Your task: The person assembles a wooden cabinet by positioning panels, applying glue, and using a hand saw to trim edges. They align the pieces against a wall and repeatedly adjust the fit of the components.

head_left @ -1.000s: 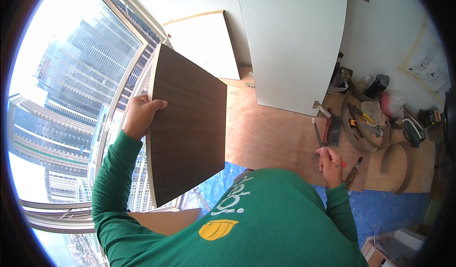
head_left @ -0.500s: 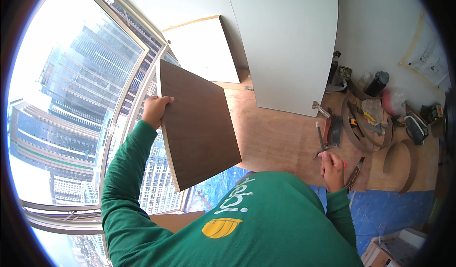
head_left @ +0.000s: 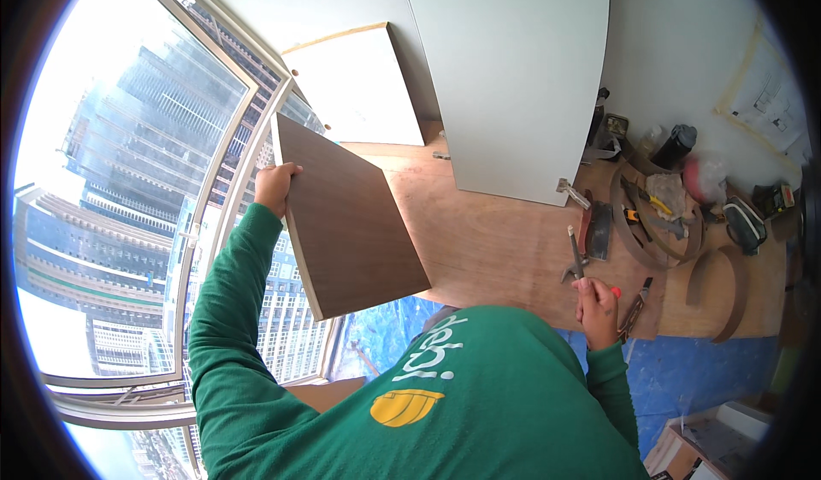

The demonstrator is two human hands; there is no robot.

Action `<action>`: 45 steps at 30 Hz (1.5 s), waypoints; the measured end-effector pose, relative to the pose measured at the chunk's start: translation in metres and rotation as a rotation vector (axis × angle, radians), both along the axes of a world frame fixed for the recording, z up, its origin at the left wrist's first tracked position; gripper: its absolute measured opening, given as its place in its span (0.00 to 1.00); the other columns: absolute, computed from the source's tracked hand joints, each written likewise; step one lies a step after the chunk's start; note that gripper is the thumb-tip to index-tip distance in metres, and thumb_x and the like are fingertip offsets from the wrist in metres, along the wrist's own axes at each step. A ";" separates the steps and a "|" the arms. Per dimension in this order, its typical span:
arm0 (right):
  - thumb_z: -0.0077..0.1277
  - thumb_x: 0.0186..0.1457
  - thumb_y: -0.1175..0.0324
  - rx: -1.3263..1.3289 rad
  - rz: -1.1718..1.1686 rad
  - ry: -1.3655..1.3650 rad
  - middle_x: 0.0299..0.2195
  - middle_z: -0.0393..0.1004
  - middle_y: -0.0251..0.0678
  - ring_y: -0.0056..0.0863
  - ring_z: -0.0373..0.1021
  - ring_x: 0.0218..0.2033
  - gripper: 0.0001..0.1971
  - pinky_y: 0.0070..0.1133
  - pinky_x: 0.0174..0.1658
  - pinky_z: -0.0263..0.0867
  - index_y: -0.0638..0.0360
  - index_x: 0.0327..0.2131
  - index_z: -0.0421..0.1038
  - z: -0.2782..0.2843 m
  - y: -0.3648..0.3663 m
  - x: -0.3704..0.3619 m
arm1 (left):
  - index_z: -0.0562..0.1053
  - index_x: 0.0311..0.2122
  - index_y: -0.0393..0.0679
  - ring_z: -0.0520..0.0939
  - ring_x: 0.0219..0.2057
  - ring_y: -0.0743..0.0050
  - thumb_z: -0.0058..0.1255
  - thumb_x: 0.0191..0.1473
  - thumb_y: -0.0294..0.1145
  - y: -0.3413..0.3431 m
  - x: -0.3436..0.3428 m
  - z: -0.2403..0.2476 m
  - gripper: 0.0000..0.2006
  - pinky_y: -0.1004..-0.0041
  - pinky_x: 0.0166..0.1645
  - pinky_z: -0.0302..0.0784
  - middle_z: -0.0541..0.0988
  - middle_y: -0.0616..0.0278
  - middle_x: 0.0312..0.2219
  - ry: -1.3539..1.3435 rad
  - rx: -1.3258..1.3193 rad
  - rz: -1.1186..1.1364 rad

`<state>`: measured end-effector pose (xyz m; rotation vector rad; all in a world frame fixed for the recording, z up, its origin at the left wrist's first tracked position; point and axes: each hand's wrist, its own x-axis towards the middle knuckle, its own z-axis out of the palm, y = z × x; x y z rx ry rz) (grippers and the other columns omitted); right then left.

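My left hand is closed on the left edge of a brown wood-grain board, which stands tilted with its broad face toward the bench. Closed fingers of my right hand, over the bench's near edge, hold a slim grey rod-like tool with a pale tip. A claw hammer's head shows just beyond that hand; whether it is also held cannot be made out. Behind the fingers a small red end peeks out. A utility knife lies to the right.
A tall white door panel with hinges leans over the wooden bench. Farther left stands a white board. Coiled edge-banding strips, a black bottle and tools crowd the right. Windows line my left; blue sheeting lies below.
The brown board has shifted slightly left and its lower edge has risen, with my left hand still on it. The right hand has barely moved; the rod-like tool stays in it.
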<state>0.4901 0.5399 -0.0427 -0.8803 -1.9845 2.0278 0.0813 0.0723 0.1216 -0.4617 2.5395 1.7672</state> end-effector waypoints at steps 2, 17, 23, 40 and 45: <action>0.53 0.74 0.56 -0.010 0.002 -0.008 0.18 0.64 0.21 0.10 0.58 0.17 0.19 0.17 0.21 0.52 0.66 0.40 0.78 0.000 -0.001 -0.002 | 0.79 0.37 0.25 0.85 0.28 0.61 0.60 0.53 0.21 -0.004 -0.008 -0.007 0.09 0.63 0.34 0.83 0.83 0.50 0.31 0.005 0.000 0.019; 0.54 0.73 0.56 0.053 0.058 -0.028 0.19 0.67 0.22 0.10 0.59 0.16 0.19 0.16 0.21 0.54 0.65 0.39 0.78 0.004 -0.008 -0.025 | 0.80 0.58 0.34 0.43 0.81 0.57 0.46 0.62 0.35 -0.005 0.034 -0.034 0.24 0.61 0.77 0.55 0.60 0.46 0.76 0.493 -0.054 -0.385; 0.54 0.73 0.55 0.062 0.078 -0.027 0.21 0.68 0.23 0.10 0.60 0.17 0.19 0.17 0.22 0.55 0.65 0.39 0.79 0.003 -0.010 -0.032 | 0.85 0.38 0.35 0.43 0.81 0.57 0.31 0.65 0.49 -0.016 0.096 -0.042 0.31 0.56 0.81 0.34 0.67 0.52 0.73 0.554 0.220 -0.446; 0.55 0.72 0.55 0.058 0.087 -0.153 0.21 0.65 0.21 0.10 0.60 0.19 0.19 0.17 0.23 0.55 0.65 0.40 0.79 0.007 -0.018 -0.041 | 0.76 0.27 0.39 0.75 0.67 0.36 0.32 0.68 0.70 0.007 0.090 -0.021 0.39 0.40 0.76 0.55 0.85 0.48 0.42 1.003 -0.603 -1.002; 0.54 0.72 0.55 0.092 0.097 -0.184 0.21 0.65 0.21 0.11 0.60 0.20 0.19 0.18 0.23 0.55 0.64 0.38 0.79 -0.004 -0.025 -0.037 | 0.68 0.24 0.41 0.78 0.30 0.49 0.36 0.65 0.71 0.029 0.064 -0.030 0.37 0.51 0.47 0.76 0.71 0.54 0.24 1.181 -0.473 -1.097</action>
